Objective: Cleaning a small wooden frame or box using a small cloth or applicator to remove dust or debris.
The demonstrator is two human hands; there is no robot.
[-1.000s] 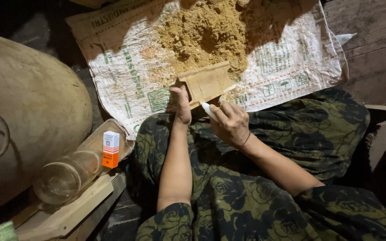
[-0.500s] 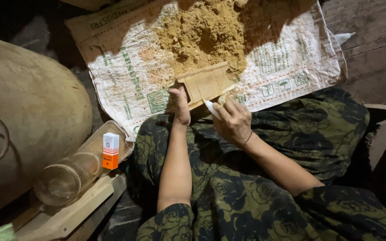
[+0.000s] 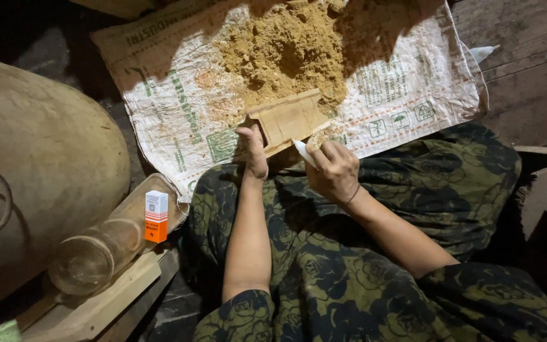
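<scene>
Head view: the wooden block (image 3: pixel 289 120) lies on the woven sack (image 3: pixel 178 120), at the near edge of the sawdust pile (image 3: pixel 286 50). Your left hand (image 3: pixel 252 152) grips its near corner; your right hand (image 3: pixel 333 171) is closed around a small white stick (image 3: pixel 304 152) beside it. A glass jar (image 3: pixel 96 250) and orange-white box (image 3: pixel 156 216) lie left of your lap.

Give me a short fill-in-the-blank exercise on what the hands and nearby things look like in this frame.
1. The left hand grips the edge of a flat ____ piece.
2. The right hand holds a small ____ stick.
3. The pile of powder lies on a woven ____.
4. The orange-and-white box rests against a clear ____.

Missing words: wooden; white; sack; jar
</scene>
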